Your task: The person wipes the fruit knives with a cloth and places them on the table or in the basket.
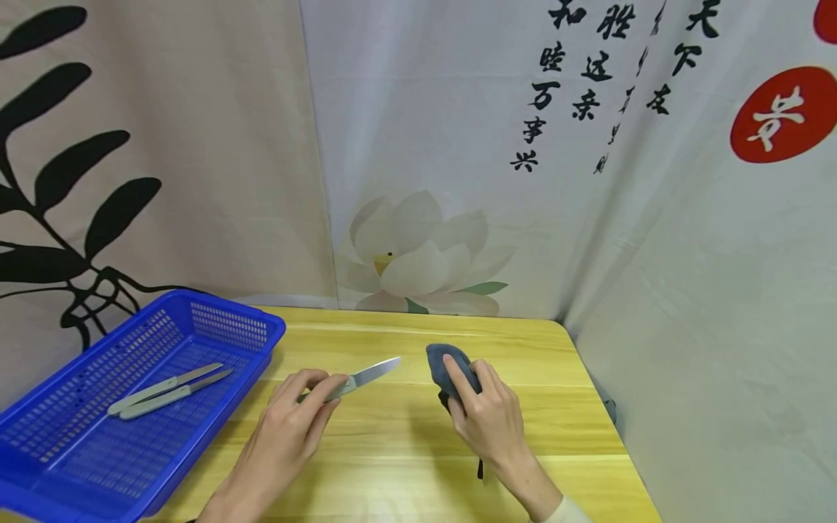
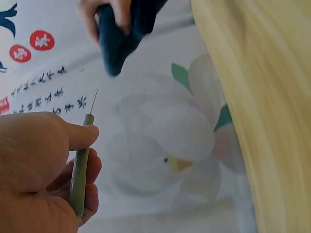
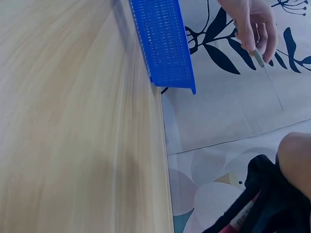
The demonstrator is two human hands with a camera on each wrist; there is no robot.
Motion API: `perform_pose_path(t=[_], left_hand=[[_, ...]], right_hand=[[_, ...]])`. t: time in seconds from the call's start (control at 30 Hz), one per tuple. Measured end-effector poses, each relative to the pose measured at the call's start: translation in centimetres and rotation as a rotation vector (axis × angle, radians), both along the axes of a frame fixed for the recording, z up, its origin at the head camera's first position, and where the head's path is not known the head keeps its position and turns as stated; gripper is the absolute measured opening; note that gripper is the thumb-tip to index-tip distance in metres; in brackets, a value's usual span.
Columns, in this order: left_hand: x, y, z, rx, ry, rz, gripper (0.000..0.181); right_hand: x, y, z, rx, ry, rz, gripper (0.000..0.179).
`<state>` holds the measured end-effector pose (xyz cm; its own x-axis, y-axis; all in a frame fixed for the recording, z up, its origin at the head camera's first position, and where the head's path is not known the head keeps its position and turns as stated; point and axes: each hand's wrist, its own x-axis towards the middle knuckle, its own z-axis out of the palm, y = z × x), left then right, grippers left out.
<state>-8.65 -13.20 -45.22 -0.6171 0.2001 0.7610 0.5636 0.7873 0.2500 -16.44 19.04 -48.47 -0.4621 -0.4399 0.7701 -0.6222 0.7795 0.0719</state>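
My left hand (image 1: 288,418) grips a small knife (image 1: 374,372) by its pale green handle. The blade points right and slightly up, above the table. In the left wrist view, thumb and fingers pinch the knife handle (image 2: 80,174), and the blade is seen nearly edge-on. A dark blue-grey cloth (image 1: 437,361) is bunched in my right hand (image 1: 492,418), with a dark strip hanging below. The right wrist view shows the cloth (image 3: 272,199) with a red and pale patch, perhaps a label. A gap separates blade and cloth.
A blue perforated basket (image 1: 277,327) stands at the table's left, with two similar knives (image 1: 166,390) lying side by side in it. The yellow wooden table (image 1: 556,378) ends at printed curtains (image 1: 425,109) behind and on the right.
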Motion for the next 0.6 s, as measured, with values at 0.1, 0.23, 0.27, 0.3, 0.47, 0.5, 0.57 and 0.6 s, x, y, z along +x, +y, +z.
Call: perform_pose_path(t=[0.1, 0.23, 0.27, 0.3, 0.47, 0.5, 0.57, 0.6], left_hand=[[0.1, -1.6, 0.5, 0.011, 0.034, 0.012, 0.030], [0.6, -4.3, 1.2, 0.026, 0.034, 0.055, 0.046], [0.8, -5.1, 1.4, 0.032, 0.021, 0.069, 0.036], [1.0, -5.9, 1.6, 0.037, 0.007, 0.085, 0.026], [2.1, -9.6, 2.1, 0.051, -0.057, 0.178, 0.053], [2.2, -10.4, 2.1, 0.051, -0.069, 0.196, 0.054], [2.4, -11.9, 2.1, 0.056, -0.089, 0.223, 0.052], [2.4, -12.6, 2.0, 0.056, -0.102, 0.235, 0.052]], right_hand=[[0.2, 0.2, -0.2, -0.012, -0.005, 0.003, 0.072], [0.4, 0.5, -0.3, -0.030, -0.013, 0.000, 0.071], [0.4, 0.6, -0.3, -0.033, -0.014, 0.001, 0.071], [0.4, 0.7, -0.4, -0.036, -0.018, 0.001, 0.071], [0.4, 1.0, -0.5, -0.041, -0.022, 0.006, 0.073], [0.4, 1.1, -0.6, -0.041, -0.025, 0.005, 0.074], [0.4, 1.2, -0.6, -0.041, -0.031, 0.008, 0.075], [0.4, 1.3, -0.6, -0.041, -0.035, 0.009, 0.075]])
